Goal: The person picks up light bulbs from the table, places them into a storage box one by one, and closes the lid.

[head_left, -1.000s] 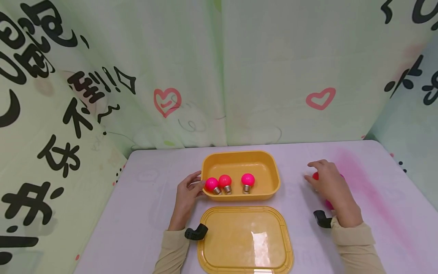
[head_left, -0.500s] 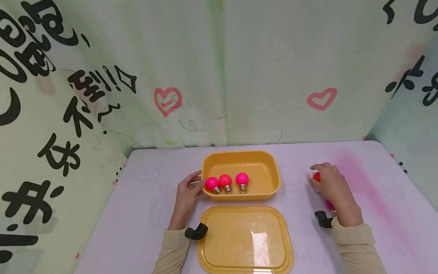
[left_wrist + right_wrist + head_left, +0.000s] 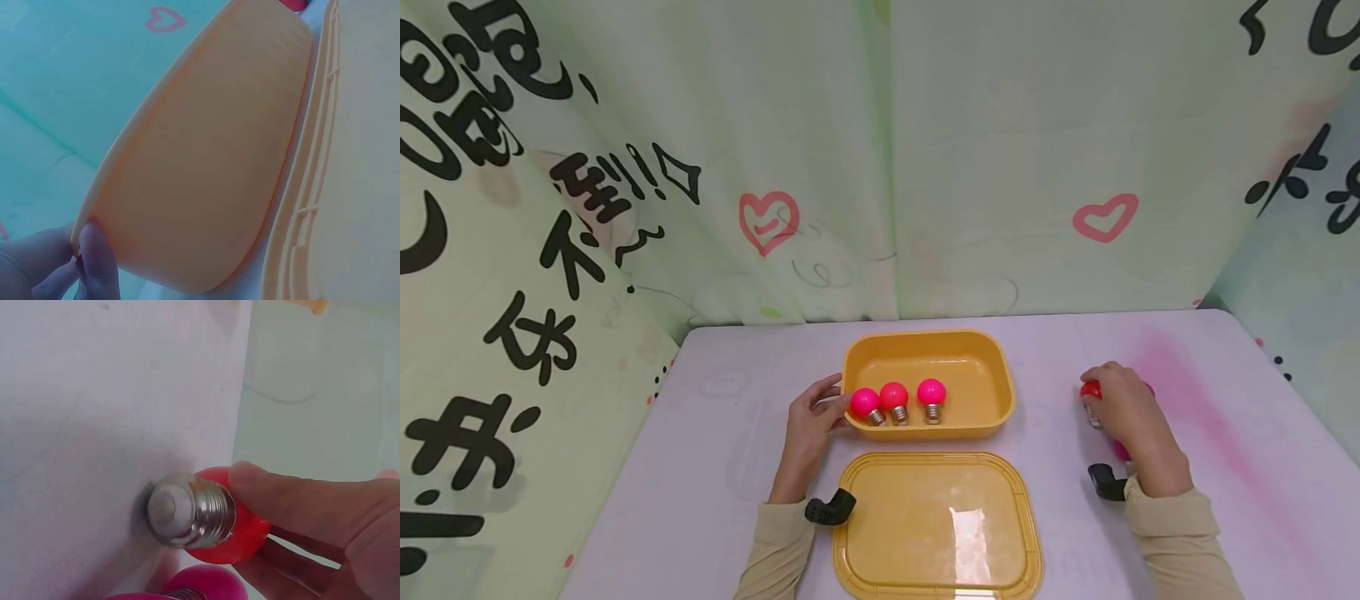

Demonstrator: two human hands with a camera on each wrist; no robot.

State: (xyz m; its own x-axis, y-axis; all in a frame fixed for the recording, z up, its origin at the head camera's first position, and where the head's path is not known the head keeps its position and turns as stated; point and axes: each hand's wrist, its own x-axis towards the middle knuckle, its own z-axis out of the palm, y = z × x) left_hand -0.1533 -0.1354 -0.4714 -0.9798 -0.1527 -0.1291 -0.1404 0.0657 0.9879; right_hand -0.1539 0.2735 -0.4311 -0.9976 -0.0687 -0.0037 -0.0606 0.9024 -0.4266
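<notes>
Right wrist view: red bulb (image 3: 244, 536) clamped in right hand (image 3: 1126, 408)

Plain from here: metal screw base (image 3: 190, 512), pink bulb (image 3: 212, 584) near. In head view, red bulb partly covered, at right side of bench (image 3: 1045, 375). Left wrist view: rim (image 3: 134, 119) of yellow box (image 3: 200, 156) pinched by left hand (image 3: 811, 425). Clear only from head: three bulbs (image 3: 893, 394) inside.

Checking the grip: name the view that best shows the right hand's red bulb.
Right wrist view: the red bulb is close, its metal base plain. Head view: small, partly behind the right hand. Left wrist view: at most an unidentifiable red sliver.
</notes>
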